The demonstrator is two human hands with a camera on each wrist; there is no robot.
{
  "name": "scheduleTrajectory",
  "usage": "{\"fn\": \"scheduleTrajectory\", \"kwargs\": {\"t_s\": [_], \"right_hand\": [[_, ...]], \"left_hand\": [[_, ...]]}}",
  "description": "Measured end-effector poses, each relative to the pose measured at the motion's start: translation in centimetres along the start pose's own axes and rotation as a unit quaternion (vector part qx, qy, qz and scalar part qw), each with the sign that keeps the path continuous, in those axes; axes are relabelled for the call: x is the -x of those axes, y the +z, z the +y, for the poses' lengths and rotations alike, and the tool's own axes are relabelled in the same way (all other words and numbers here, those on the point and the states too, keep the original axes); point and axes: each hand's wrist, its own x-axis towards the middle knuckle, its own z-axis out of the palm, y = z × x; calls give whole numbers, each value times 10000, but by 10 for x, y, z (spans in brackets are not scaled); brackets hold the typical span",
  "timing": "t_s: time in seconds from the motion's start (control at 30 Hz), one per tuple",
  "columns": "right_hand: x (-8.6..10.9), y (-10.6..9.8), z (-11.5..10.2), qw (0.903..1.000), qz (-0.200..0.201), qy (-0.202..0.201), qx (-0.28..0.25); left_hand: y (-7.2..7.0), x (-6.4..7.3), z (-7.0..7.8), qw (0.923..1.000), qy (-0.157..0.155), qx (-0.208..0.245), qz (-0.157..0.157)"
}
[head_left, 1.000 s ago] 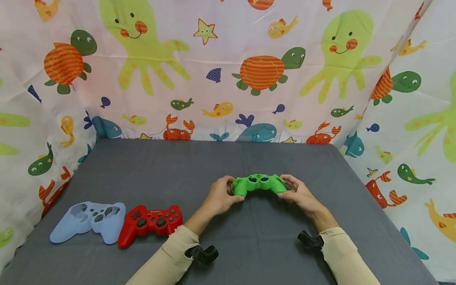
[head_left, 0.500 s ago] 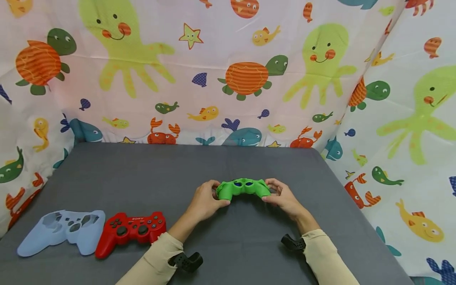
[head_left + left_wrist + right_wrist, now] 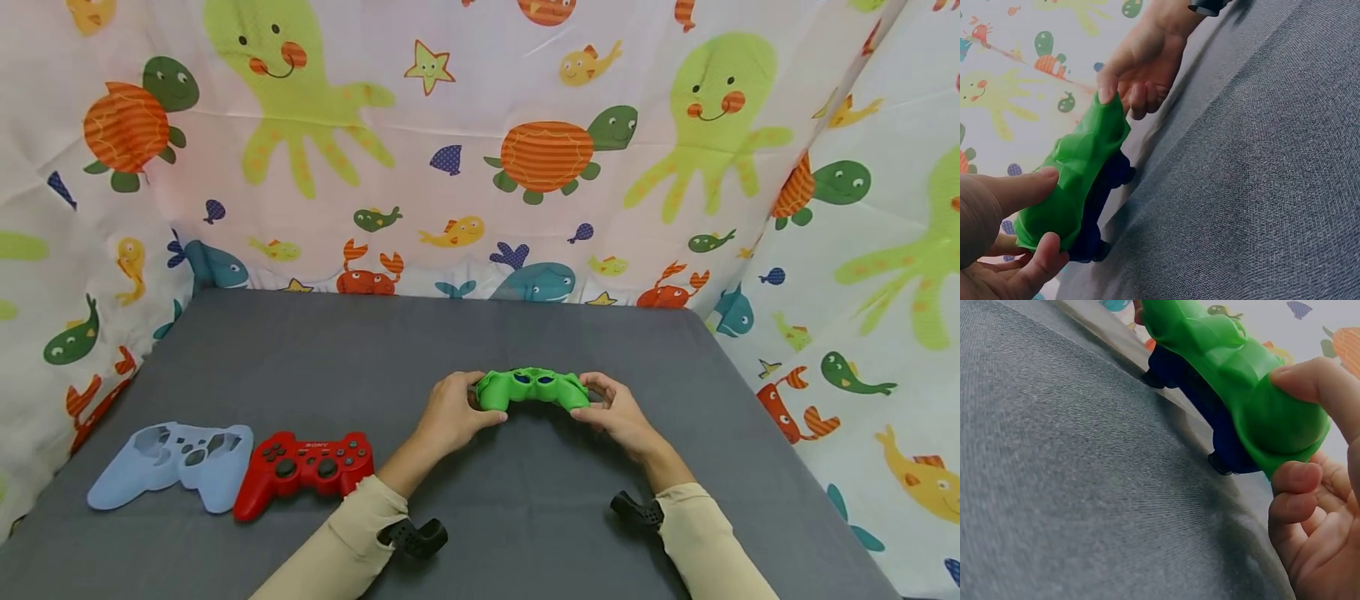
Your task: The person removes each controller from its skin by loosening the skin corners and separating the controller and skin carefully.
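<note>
A game controller with a green rubbery cover [image 3: 534, 385] is held in both hands above the grey cloth. In the head view two dark blue patches show along the cover's middle. Seen from the wrists, the dark blue controller body [image 3: 1194, 390] with black knobs sticks out of the cover on the side facing the cloth. My left hand [image 3: 450, 415] grips one handle, thumb on the cover and fingers curled beneath. At the opposite handle my right hand [image 3: 617, 415] pinches the cover between thumb and curled fingers.
On the left lie an empty pale blue controller cover [image 3: 161, 475] and, touching or just beside it, a red controller [image 3: 303, 468]. Grey cloth [image 3: 337, 350] covers the table. A curtain [image 3: 420, 167] printed with sea animals hangs behind and at both sides.
The head view swings to the right and then back. Both hands keep their hold on the green-covered controller, which stays in nearly the same place over the cloth.
</note>
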Motion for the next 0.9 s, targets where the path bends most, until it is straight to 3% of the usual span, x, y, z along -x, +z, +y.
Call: {"fn": "scheduleTrajectory", "kwargs": {"t_s": [0.2, 0.47, 0.57, 0.9], "right_hand": [[2, -2, -4, 9997, 0, -225, -114], [2, -8, -5, 9944, -695, -656, -453], [3, -8, -10, 9940, -733, -671, -453], [0, 11, -19, 9961, -402, -567, 546]], "left_hand": [[1, -1, 3, 10000, -16, 58, 34], [1, -3, -1, 9996, -91, 249, 70], [-1, -3, -1, 9994, -187, 291, 47], [-5, -3, -5, 9995, -296, 47, 82]]}}
